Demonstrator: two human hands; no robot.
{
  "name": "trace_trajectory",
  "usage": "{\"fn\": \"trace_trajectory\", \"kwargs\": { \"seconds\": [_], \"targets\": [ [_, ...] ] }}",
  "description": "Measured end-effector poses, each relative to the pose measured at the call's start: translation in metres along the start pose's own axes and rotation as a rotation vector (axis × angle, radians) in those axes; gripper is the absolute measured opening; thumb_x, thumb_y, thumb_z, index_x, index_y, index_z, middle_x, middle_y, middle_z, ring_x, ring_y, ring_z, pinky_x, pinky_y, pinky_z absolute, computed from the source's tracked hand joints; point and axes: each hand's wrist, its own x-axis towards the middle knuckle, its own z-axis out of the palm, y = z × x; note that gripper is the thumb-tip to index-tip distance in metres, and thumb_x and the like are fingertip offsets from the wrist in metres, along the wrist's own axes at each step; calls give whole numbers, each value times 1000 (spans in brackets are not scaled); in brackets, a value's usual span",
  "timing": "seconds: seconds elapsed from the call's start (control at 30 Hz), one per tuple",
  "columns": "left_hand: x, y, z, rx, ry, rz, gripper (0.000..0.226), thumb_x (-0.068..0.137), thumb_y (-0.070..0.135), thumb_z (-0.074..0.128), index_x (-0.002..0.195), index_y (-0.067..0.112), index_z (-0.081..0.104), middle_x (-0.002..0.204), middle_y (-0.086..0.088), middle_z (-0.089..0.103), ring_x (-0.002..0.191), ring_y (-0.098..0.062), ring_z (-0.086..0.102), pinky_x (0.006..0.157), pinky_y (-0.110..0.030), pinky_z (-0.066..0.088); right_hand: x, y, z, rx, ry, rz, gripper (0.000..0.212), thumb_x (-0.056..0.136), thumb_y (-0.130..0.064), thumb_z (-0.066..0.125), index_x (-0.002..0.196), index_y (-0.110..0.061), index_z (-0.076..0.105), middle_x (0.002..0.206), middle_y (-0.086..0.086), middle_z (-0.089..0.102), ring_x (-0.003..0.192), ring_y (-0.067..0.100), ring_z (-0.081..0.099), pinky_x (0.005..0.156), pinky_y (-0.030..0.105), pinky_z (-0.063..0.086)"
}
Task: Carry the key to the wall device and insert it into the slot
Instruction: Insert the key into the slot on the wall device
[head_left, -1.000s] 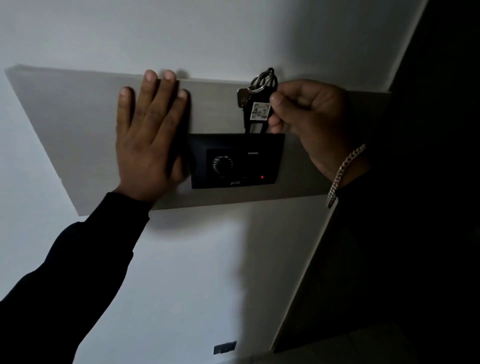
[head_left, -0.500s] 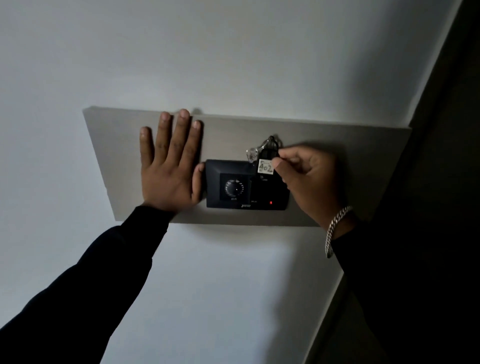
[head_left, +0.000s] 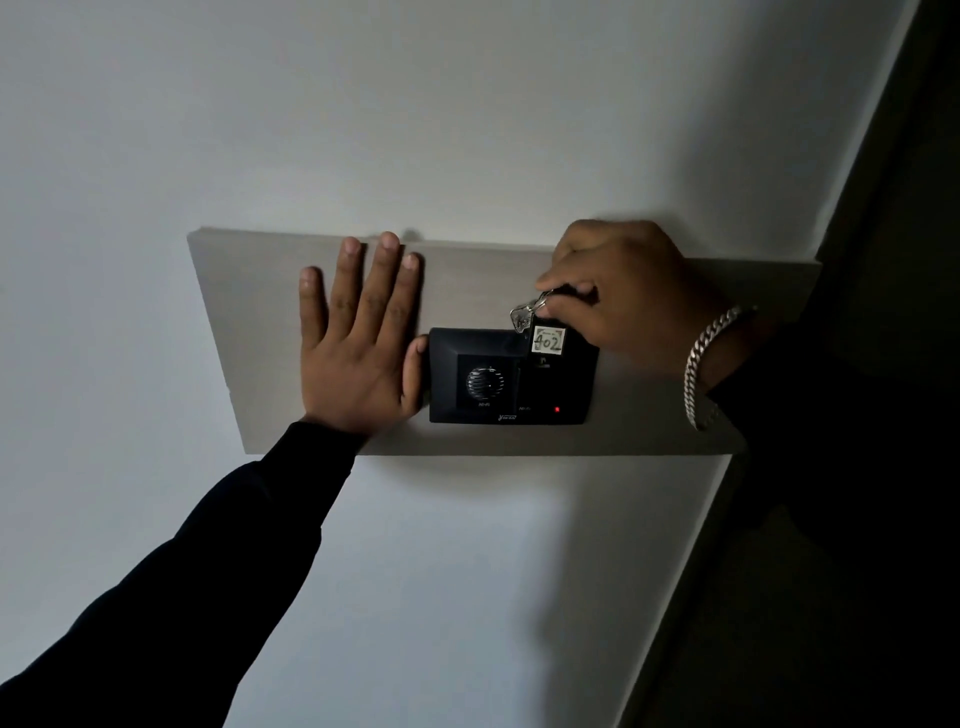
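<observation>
A black wall device (head_left: 511, 376) with a round dial and a small red light sits on a grey wall panel (head_left: 244, 322). A black key tag (head_left: 548, 343) labelled 402 stands in the device's upper right part, its lower end inside the top of the device. A metal ring with a silver key (head_left: 522, 314) hangs off the tag's top. My right hand (head_left: 618, 291) pinches the top of the tag from above. My left hand (head_left: 358, 343) lies flat with fingers spread on the panel, its thumb touching the device's left edge.
The room is dim. A dark door frame or opening (head_left: 878, 364) runs down the right side, close to the panel's right end. A metal chain bracelet (head_left: 709, 358) is on my right wrist. Plain white wall (head_left: 415, 114) surrounds the panel.
The tag has gone down from above the device into its top right part. My right hand has shifted from beside the tag to above it. The left hand stays flat on the panel.
</observation>
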Motion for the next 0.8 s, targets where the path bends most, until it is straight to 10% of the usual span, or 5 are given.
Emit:
{"fn": "trace_trajectory", "kwargs": {
  "seconds": [0.33, 0.8],
  "targets": [
    [0, 0, 1, -33, -6, -10, 68, 96, 43, 28, 157, 14, 20, 166, -5, 16, 155, -28, 12, 122, -58, 16, -8, 3, 17, 237, 297, 144, 18, 81, -23, 73, 77, -6, 77, 69, 11, 72, 63, 22, 65, 65, 35, 52],
    [-1, 2, -4, -40, -39, -16, 70, 97, 41, 25, 157, 9, 12, 163, -10, 11, 155, -29, 13, 121, -58, 17, -21, 5, 28, 243, 298, 111, 12, 79, -12, 74, 86, -2, 77, 78, 11, 76, 67, 13, 66, 66, 19, 52]
  ]
}}
